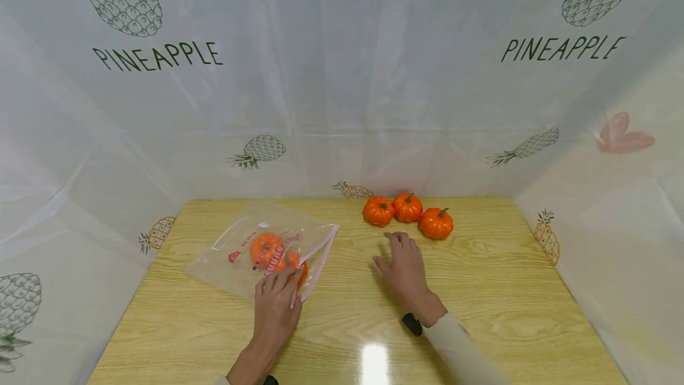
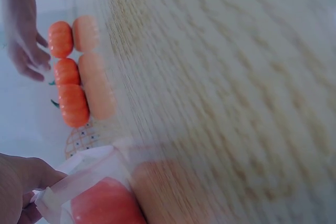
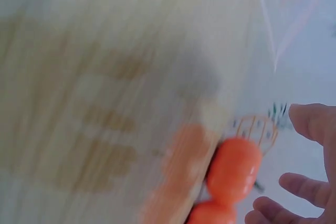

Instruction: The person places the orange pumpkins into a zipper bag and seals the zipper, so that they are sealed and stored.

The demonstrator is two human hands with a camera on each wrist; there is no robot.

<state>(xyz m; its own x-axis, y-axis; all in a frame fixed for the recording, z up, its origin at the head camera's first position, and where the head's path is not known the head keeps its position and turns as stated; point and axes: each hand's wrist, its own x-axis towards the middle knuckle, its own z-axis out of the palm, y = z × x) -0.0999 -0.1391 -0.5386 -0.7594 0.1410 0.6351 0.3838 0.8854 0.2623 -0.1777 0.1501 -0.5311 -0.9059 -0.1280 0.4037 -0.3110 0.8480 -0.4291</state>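
Note:
A clear zip bag (image 1: 227, 269) with pink print and a pink-edged mouth lies on the left of the table. Inside it are two small orange pumpkins (image 1: 264, 248), one close to the mouth. My left hand (image 1: 276, 308) pinches the bag's near edge by the mouth, as the left wrist view also shows. To the right, my right hand (image 1: 408, 272) hovers over the table with its fingers spread and nothing in them. Just beyond it are three loose pumpkins with green stems: a left one (image 1: 378, 211), a middle one (image 1: 408, 207) and a right one (image 1: 436, 224).
The pumpkins and bag share a glossy wooden table (image 1: 491, 290). A whitish curtain (image 1: 342, 100) printed with pineapples closes off the back and both sides. Light glares off the table's near edge.

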